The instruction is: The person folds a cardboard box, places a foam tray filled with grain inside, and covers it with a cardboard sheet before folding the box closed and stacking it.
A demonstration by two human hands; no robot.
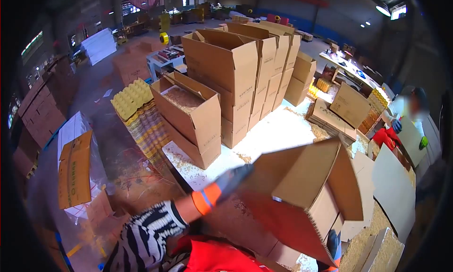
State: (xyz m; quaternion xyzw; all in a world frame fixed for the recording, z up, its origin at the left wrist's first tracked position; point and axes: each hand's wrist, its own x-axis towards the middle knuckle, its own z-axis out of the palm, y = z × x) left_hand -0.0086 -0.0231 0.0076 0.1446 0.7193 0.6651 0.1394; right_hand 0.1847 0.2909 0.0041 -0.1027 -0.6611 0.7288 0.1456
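A large open cardboard box (283, 225) is tilted in front of me, its flaps spread and its inside partly showing. My left hand (234, 178), in a dark glove with an orange cuff, is closed on the box's far left edge and slightly blurred. At the lower right, my right hand (334, 244) in a blue glove grips the near right side of the box; part of it is hidden by the cardboard. Beyond the left hand, a narrow open box (203, 123) with shredded filling inside stands on top of another on the white table (264, 140).
Tall stacked boxes (222, 67) stand in a row across the table. Yellow egg trays (134, 102) are piled at the left. Flattened cartons (330, 119) and grey sheets (394, 187) lie right, near a co-worker in gloves (397, 126). Shavings-covered boards (382, 251) sit at lower right.
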